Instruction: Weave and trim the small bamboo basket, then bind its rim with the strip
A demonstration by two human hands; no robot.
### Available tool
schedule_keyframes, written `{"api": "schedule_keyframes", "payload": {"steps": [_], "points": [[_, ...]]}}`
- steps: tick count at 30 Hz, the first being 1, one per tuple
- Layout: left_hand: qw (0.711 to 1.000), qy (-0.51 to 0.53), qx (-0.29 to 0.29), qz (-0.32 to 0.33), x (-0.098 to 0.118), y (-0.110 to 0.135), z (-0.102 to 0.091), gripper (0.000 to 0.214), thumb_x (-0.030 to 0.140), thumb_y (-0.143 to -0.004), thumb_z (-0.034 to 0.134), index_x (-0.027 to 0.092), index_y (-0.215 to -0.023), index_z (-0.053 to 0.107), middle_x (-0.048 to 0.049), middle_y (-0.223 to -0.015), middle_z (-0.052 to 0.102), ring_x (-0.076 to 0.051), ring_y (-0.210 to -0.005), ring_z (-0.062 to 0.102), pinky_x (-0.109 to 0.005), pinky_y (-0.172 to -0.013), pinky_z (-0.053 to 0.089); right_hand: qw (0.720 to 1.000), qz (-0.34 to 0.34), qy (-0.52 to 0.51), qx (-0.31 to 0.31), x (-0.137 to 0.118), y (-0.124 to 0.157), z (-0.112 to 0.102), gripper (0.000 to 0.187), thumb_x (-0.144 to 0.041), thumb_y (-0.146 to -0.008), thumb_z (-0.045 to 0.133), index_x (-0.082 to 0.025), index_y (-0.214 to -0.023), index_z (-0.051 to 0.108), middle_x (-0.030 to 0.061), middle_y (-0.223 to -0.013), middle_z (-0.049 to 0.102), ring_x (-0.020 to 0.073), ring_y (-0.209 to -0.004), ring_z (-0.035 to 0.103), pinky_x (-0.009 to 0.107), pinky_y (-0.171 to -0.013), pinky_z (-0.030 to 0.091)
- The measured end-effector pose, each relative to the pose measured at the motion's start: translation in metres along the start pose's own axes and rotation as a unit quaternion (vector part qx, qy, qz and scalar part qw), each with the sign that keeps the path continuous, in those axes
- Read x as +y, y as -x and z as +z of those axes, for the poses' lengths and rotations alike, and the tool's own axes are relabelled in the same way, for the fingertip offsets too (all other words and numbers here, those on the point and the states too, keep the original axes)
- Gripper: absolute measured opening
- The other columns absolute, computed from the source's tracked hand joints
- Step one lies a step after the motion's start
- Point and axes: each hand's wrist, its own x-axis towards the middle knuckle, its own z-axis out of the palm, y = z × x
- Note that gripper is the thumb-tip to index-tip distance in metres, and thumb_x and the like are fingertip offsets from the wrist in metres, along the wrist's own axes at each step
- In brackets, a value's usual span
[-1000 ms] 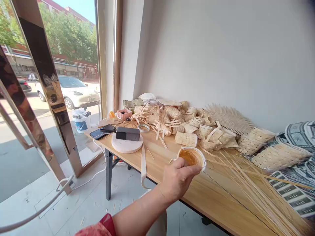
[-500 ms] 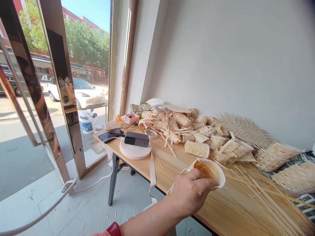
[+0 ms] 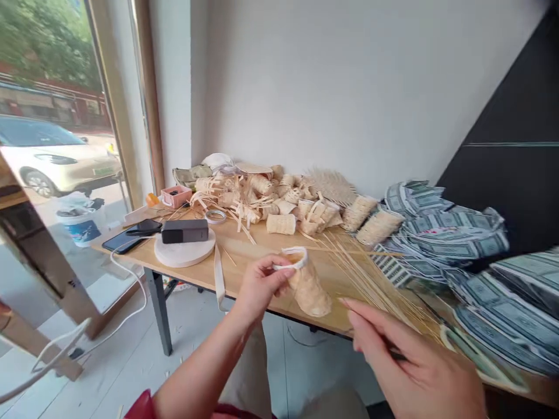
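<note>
My left hand (image 3: 261,285) pinches the white-banded rim of a small woven basket (image 3: 308,285) and holds it tilted over the front edge of the wooden table (image 3: 244,250). My right hand (image 3: 414,361) is low at the right, blurred, with fingers pointing left toward the basket; something dark and thin seems to lie under its fingers, but I cannot make it out. A bundle of thin straw strips (image 3: 367,273) fans across the table between the hands.
A heap of small woven baskets (image 3: 271,198) lies against the wall. A round white tape roll (image 3: 183,251) carries a dark box (image 3: 185,230), with a phone (image 3: 128,235) and cable beside it. Stacks of printed sheets (image 3: 458,244) cover the right side. A glass door stands at the left.
The view has swung right. My left hand has drawn the basket closer and tipped it on its side. My right hand has come into view at the lower right.
</note>
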Motion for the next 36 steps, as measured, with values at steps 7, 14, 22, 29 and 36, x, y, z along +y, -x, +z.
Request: {"api": "schedule_keyframes", "payload": {"steps": [7,14,22,29,36], "points": [[0.999,0.015,-0.038,-0.018,0.001,0.005,0.012,0.019,0.029,-0.066,0.072,0.015,-0.072,0.062,0.0069,-0.042,0.047,-0.003,-0.038,0.039,-0.013,-0.039,0.025,0.999,-0.009,0.040,-0.008,-0.014,-0.020,0.009,0.026,-0.014,-0.085,0.043,-0.017,-0.085,0.069,0.0000,-0.056,0.066,0.0093,-0.044,0.056,0.019,-0.046,0.038],[0.999,-0.014,-0.050,-0.014,-0.004,0.007,0.026,0.015,0.027,-0.067,0.072,0.016,-0.073,0.064,0.0069,-0.047,0.047,-0.002,-0.041,0.039,-0.013,-0.040,0.026,0.999,0.005,0.045,0.011,-0.005,-0.014,0.006,0.026,-0.009,-0.083,0.042,-0.016,-0.079,0.067,0.0023,-0.063,0.068,0.0105,-0.052,0.059,0.019,-0.052,0.039],[0.995,-0.050,-0.082,0.032,-0.007,0.007,0.032,0.009,0.025,-0.070,0.069,0.017,-0.074,0.066,0.0052,-0.061,0.046,-0.002,-0.044,0.040,-0.015,-0.039,0.027,0.999,0.031,0.029,0.002,-0.001,-0.014,-0.004,0.027,-0.007,-0.081,0.042,-0.017,-0.071,0.065,0.0019,-0.060,0.066,0.0102,-0.050,0.056,0.020,-0.052,0.038],[0.991,-0.080,-0.094,0.059,-0.006,0.007,0.032,0.007,0.024,-0.072,0.067,0.017,-0.074,0.067,0.0050,-0.063,0.046,-0.001,-0.044,0.041,-0.014,-0.040,0.031,0.999,0.038,0.023,-0.005,0.000,-0.013,-0.004,0.027,-0.008,-0.081,0.042,-0.017,-0.070,0.065,0.0011,-0.059,0.064,0.0095,-0.050,0.055,0.019,-0.053,0.037],[0.986,-0.103,-0.105,0.082,-0.007,0.007,0.031,0.005,0.022,-0.075,0.065,0.018,-0.076,0.068,0.0045,-0.066,0.046,-0.001,-0.046,0.042,-0.014,-0.041,0.033,0.999,0.038,0.023,0.000,0.001,-0.013,-0.003,0.028,-0.006,-0.079,0.041,-0.016,-0.068,0.064,0.0010,-0.057,0.063,0.0090,-0.048,0.052,0.020,-0.051,0.034]]}}
